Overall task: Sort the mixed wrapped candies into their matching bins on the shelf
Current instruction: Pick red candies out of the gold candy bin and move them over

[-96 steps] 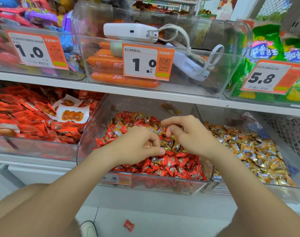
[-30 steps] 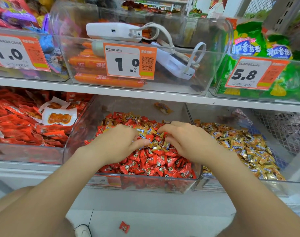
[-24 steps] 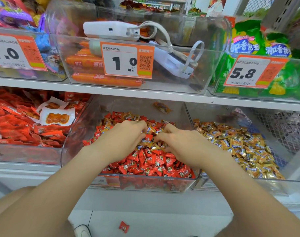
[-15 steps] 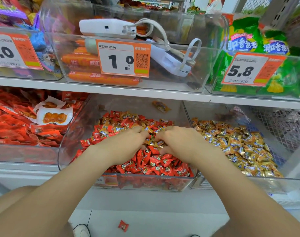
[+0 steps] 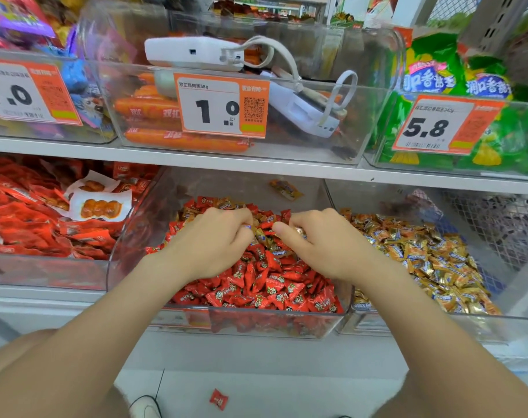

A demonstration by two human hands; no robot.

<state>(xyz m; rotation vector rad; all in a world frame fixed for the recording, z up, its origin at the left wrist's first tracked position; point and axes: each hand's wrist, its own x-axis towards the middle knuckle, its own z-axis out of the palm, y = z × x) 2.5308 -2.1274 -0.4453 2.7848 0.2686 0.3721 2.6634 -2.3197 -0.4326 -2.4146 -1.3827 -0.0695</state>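
The shelf (image 5: 256, 164) fills my view, with two rows of clear tubs. On the lower row, the middle bin (image 5: 256, 324) stands just beside the right bin (image 5: 437, 324), and their walls touch. The middle bin holds a heap of red candies (image 5: 271, 285). A few gold ones (image 5: 265, 238) are mixed in near the top of the heap, between my hands. The right bin holds only gold candies (image 5: 422, 254). To the left, another bin (image 5: 45, 273) is full of flat red packets.

Both of my forearms reach in over the front wall of the middle bin. My left hand (image 5: 214, 245) lies knuckles-up on the red heap with its fingers curled down into the wrappers. I cannot tell whether it grips anything. My right hand (image 5: 326, 245) is close beside it but not touching. Its thumb and curled fingers pinch a gold candy (image 5: 299, 230), of which only an edge shows.

Above, an orange price tag (image 5: 222, 105) hangs on a tub of sausages. On the floor (image 5: 287, 387) lies one stray red candy (image 5: 218, 399), near a shoe (image 5: 145, 407).
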